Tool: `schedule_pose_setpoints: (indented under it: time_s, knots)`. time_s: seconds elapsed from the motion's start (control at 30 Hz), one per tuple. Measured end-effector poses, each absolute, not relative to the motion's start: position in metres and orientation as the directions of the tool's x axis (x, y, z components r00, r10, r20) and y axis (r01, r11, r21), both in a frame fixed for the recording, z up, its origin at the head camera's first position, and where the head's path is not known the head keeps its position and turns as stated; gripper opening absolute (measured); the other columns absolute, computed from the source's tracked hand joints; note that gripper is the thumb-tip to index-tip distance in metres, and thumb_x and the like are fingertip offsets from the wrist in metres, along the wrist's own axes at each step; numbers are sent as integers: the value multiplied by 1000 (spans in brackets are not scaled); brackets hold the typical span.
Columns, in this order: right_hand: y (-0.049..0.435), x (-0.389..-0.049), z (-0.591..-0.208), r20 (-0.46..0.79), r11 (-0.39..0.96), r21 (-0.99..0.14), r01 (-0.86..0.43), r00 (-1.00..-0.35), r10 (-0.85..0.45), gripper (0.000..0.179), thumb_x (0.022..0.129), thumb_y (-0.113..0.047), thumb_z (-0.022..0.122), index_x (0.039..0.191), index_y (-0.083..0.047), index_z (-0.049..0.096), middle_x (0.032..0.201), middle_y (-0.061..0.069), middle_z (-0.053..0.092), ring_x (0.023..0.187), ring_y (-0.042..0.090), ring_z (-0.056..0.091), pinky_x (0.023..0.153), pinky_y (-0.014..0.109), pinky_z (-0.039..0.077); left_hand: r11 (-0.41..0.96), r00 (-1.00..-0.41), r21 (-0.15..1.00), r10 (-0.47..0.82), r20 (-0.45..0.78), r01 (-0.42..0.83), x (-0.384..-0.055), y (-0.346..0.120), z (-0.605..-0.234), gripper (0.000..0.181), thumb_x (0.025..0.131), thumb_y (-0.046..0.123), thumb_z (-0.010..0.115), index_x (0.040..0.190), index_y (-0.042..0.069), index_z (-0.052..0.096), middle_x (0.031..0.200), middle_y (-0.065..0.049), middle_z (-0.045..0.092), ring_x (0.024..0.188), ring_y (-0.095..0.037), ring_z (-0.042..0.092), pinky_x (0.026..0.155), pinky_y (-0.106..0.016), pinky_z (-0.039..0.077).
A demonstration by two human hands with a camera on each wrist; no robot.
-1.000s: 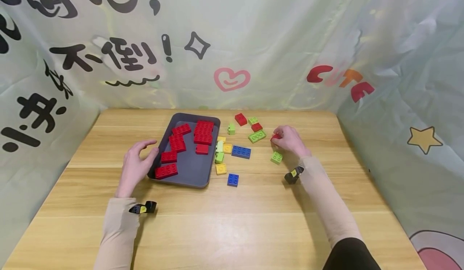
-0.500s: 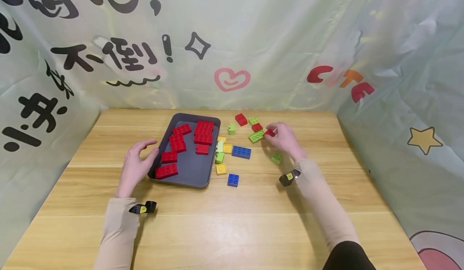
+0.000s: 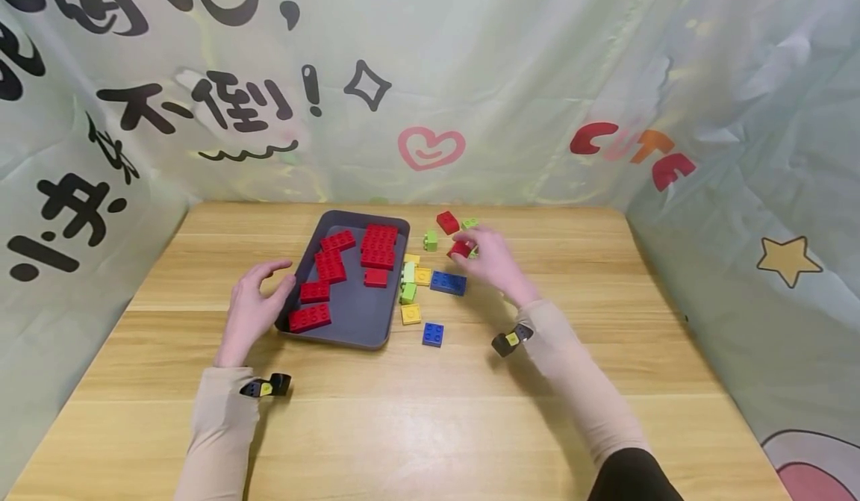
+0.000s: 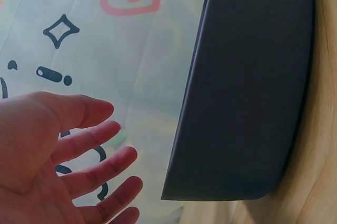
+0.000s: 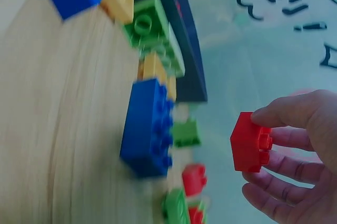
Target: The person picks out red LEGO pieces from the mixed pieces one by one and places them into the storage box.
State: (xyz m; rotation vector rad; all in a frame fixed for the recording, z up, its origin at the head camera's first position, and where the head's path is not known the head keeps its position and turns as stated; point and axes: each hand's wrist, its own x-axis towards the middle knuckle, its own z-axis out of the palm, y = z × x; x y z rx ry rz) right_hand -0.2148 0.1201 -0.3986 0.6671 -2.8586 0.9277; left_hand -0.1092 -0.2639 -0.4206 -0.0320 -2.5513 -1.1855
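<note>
Between the thumb and fingers of my right hand (image 3: 496, 263) is a red building brick (image 5: 246, 142), pinched and lifted above the table, studs facing the palm in the right wrist view. Below and behind it lie green bricks, partly covered by the hand. My left hand (image 3: 251, 308) is at the left side of the dark grey tray (image 3: 352, 318), fingers loosely bent and holding nothing; the left wrist view shows a gap between its fingertips and the tray wall (image 4: 245, 87). Several red bricks (image 3: 329, 266) lie inside the tray, toward its left and back right.
Right of the tray are a long blue brick (image 3: 448, 283), a small blue brick (image 3: 433, 334), yellow bricks (image 3: 410, 314) and green bricks (image 3: 408, 293). Farther back lie a red brick (image 3: 447, 222) and a small green brick (image 3: 430, 241). Printed cloth walls (image 3: 524, 75) enclose the table (image 3: 416, 426).
My right hand has carried the red brick leftward, toward the tray, passing over the green bricks. My left hand and the tray have stayed in place.
</note>
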Motion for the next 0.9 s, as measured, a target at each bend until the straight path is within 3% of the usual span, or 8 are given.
schedule_pose_setpoints:
  time_s: [0.37,0.57,0.9]
  knots:
    - [72,-198,-389,289,644,-485,-592,-803,-521,29,89,-16,75,115,-3,72,107,12,71,91,24,66,79,37,55,654,-948,741,-118,296,150,-110,-265,-422,34,97,17,65,126,-1,66,132,-29,62,123,-48,53,102,-60,39]
    - [50,-191,-386,253,632,-487,-603,-789,-559,30,90,-16,73,118,-5,71,111,10,69,93,22,64,79,32,54,654,-950,742,-115,291,148,-109,-264,-422,35,97,18,64,127,0,66,133,-29,61,124,-48,53,102,-60,38]
    - [19,-181,-389,220,586,-502,-636,-749,-625,32,91,-17,73,120,-3,70,113,9,68,97,23,65,84,36,54,658,-955,742,-118,271,129,-109,-264,-420,36,98,20,63,129,2,65,135,-28,60,126,-47,51,104,-62,35]
